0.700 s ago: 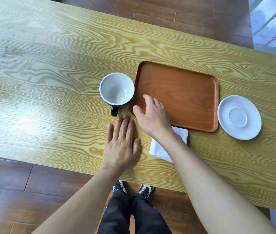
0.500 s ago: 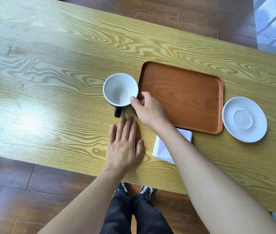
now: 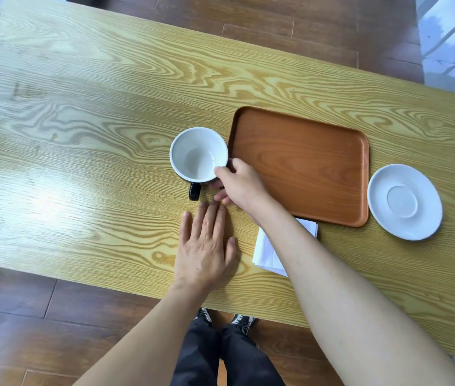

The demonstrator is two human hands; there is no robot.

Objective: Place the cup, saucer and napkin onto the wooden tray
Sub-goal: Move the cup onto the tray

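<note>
Left hand: flat on table, fingers spread, grasping nothing; likely bracing. Napkin: partly under right forearm, beside tray's near edge. Right hand: thumb on cup rim, fingers curled at its side, beginning grasp. Tray bare; saucer right of it.

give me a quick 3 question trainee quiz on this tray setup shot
1. True or false: the cup already stands on the wooden tray.
2. Which item lies partly under the right forearm? A) saucer B) napkin C) cup
3. Fill in: the left hand lies flat on the ______.

Key
1. False: the cup stands on the table just left of the tray, with the right hand at its rim.
2. B: the saucer sits clear, to the right of the tray.
3. table
</note>
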